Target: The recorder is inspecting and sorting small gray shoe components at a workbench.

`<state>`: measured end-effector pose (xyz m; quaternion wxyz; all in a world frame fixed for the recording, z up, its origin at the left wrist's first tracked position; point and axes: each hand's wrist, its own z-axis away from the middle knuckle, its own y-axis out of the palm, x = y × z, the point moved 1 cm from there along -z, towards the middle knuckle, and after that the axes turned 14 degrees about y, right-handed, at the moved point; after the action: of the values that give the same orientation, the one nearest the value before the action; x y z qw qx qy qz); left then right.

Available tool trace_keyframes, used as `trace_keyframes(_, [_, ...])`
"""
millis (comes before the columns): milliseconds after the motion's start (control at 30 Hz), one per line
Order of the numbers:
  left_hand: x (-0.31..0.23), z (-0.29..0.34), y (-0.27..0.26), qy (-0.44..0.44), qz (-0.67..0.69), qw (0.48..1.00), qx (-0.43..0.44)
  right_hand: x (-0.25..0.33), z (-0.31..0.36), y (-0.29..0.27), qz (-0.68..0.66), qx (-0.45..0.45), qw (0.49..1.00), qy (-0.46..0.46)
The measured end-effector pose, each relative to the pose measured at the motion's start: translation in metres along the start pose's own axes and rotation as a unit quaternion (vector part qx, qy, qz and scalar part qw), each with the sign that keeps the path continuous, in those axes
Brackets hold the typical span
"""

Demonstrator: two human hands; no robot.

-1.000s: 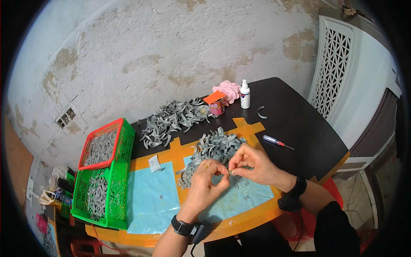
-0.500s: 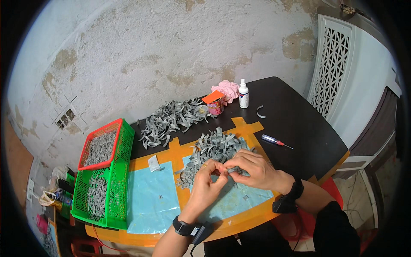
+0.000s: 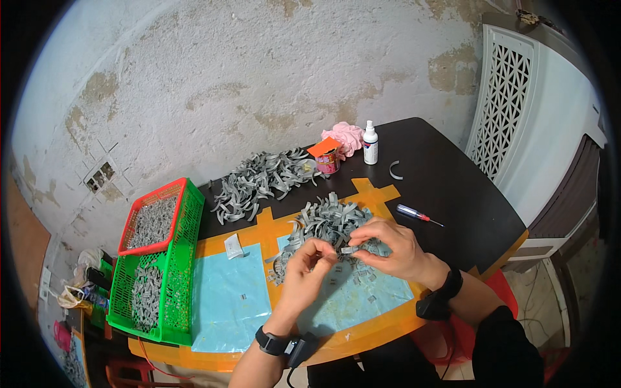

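Observation:
My left hand (image 3: 310,268) and my right hand (image 3: 388,249) meet over the light blue mat (image 3: 226,297), pinching one small grey curved strip (image 3: 347,249) between their fingertips. Just beyond the fingers lies a heap of grey curved strips (image 3: 330,223), which the hands partly cover. A few tiny grey pieces (image 3: 369,284) are scattered on the mat near my right wrist. Both wrists wear dark bands.
A second heap of grey strips (image 3: 259,181) lies at the back of the dark table (image 3: 453,194). A green basket (image 3: 162,278) with a red tray (image 3: 155,220) of grey parts stands at left. A white bottle (image 3: 370,143), pink cloth (image 3: 346,137), small can (image 3: 328,161) and screwdriver (image 3: 417,215) sit further back.
Both hands have shifted slightly toward me and to the right, off the heap, and stay together on a small grey strip.

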<state>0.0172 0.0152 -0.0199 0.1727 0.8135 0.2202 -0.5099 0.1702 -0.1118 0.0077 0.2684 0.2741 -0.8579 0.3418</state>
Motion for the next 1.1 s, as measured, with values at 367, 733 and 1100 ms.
trace_keyframes(367, [-0.002,0.001,0.009,-0.007,-0.006,1.000,0.026,-0.001,0.001,0.002,0.006,0.031,0.998,-0.048])
trace_keyframes(733, [-0.002,0.002,0.005,-0.037,-0.085,0.996,0.012,-0.003,0.001,0.007,0.055,0.045,0.995,-0.068])
trace_keyframes(1100, [0.003,-0.002,-0.005,-0.060,0.011,0.998,0.009,-0.010,-0.005,-0.001,-0.056,0.086,0.995,-0.019])
